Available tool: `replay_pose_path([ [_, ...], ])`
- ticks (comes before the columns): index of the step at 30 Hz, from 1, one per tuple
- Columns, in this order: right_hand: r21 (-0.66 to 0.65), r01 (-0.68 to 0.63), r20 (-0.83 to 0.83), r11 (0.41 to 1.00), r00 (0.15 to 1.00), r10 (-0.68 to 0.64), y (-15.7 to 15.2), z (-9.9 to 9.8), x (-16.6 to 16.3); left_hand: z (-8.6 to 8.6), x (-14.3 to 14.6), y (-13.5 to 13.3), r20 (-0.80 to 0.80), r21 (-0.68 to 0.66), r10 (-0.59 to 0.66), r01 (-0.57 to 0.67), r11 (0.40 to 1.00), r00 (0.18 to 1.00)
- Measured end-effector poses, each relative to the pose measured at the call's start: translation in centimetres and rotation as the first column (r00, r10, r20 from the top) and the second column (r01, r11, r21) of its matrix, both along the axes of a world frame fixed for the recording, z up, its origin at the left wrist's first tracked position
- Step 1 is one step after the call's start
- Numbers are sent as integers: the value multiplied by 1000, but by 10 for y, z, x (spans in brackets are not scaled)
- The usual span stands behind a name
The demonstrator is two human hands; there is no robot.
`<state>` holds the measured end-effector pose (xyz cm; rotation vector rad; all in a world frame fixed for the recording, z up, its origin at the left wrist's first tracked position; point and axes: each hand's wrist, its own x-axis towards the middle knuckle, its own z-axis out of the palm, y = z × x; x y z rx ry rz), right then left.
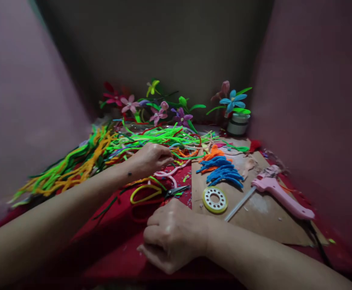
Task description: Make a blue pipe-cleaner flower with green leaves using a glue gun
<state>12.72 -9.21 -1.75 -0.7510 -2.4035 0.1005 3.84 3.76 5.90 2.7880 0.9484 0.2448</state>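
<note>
My left hand [156,157] is closed over the near edge of a heap of coloured pipe cleaners [163,139], mostly bright green. Its fingertips are pressed together, and anything between them is too small or hidden to name. Lower down, my right hand [172,237] is curled closed above the red cloth [115,249], knuckles up; whatever its fingers hold cannot be seen. Between the two hands lies a pair of scissors [177,191] with a yellow loop handle, blades pointing right. Pink pipe cleaners [171,177] curve just beyond the scissors.
On a brown board [200,197] lie blue twisted pieces [224,173], orange pieces [215,153], a tape roll [215,199] and a pink glue gun [284,193] with a glue stick. Pipe cleaner flowers [182,117] stand behind, near a jar [238,124]. Pink panels flank both sides.
</note>
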Motion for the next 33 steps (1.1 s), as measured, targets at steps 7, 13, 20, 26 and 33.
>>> replay_pose_path([
  [7, 55, -121, 161, 991, 981, 110, -14, 6, -13, -18, -64, -37, -223, -144, -98, 67, 987, 970],
  [13, 88, -133, 220, 987, 969, 111, -11, -1, -19, -46, -68, -51, -244, 56, -18, 33, 998, 970],
  [20, 128, -160, 350, 979, 931, 106, -11, 5, -19, -56, -66, -19, -281, 244, 17, 54, 968, 960],
  [26, 163, -182, 375, 970, 921, 109, -12, 10, -16, -57, -62, -14, -330, 362, 75, 53, 931, 941],
  [33, 155, -141, 369, 978, 927, 75, -9, 3, -17, -58, -49, -14, -323, 412, 109, 36, 910, 940],
])
